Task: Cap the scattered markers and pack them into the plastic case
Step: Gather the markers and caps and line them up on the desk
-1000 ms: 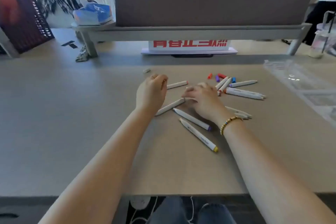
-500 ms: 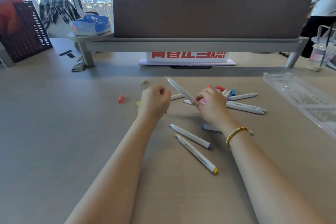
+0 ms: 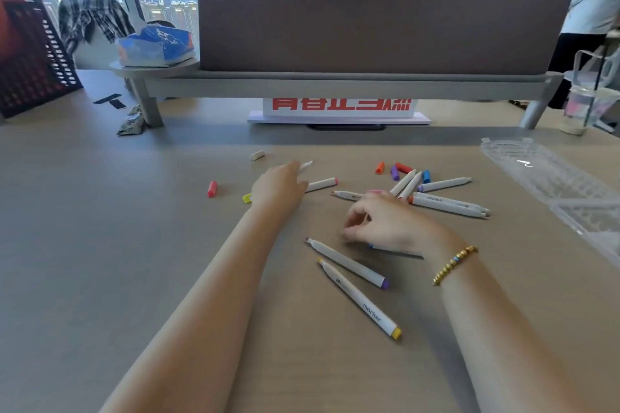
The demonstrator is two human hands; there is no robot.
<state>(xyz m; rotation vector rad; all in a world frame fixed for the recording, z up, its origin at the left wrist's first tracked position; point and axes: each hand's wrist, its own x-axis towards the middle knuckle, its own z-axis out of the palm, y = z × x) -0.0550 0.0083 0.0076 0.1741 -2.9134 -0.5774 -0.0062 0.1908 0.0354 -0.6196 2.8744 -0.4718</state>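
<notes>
Beige desktop [image 3: 100,245] runs wide and bare to the left and along the near edge, giving both forearms free room; the far side is closed off by a raised shelf [image 3: 335,85] carrying a brown partition panel [image 3: 369,20]. Left hand [image 3: 278,188] lies over the far-left part of the scatter, fingers curled around a white marker [image 3: 306,165] whose tip sticks out past the knuckles; a yellow cap [image 3: 247,198] shows just beside the wrist, a red cap [image 3: 212,188] lies apart to the left, and a white cap [image 3: 257,155] lies farther back. Right hand [image 3: 385,223] hovers low at the centre, thumb and forefinger pinched together; whether anything sits between them cannot be told. A marker with a blue end [image 3: 385,247] is partly hidden beneath that hand. Nearest the person, a purple-ended marker [image 3: 347,263] and a yellow-ended marker [image 3: 360,298] lie uncapped, almost parallel, close but not touching. Behind the right hand sits the main pile of markers [image 3: 446,203], with orange, purple, red and blue loose caps [image 3: 396,171] at its back edge. Clear plastic case [image 3: 553,184] lies open along the right side of the desk, well apart from the pile, with bare surface between them. A beaded bracelet [image 3: 454,265] circles the right wrist.
</notes>
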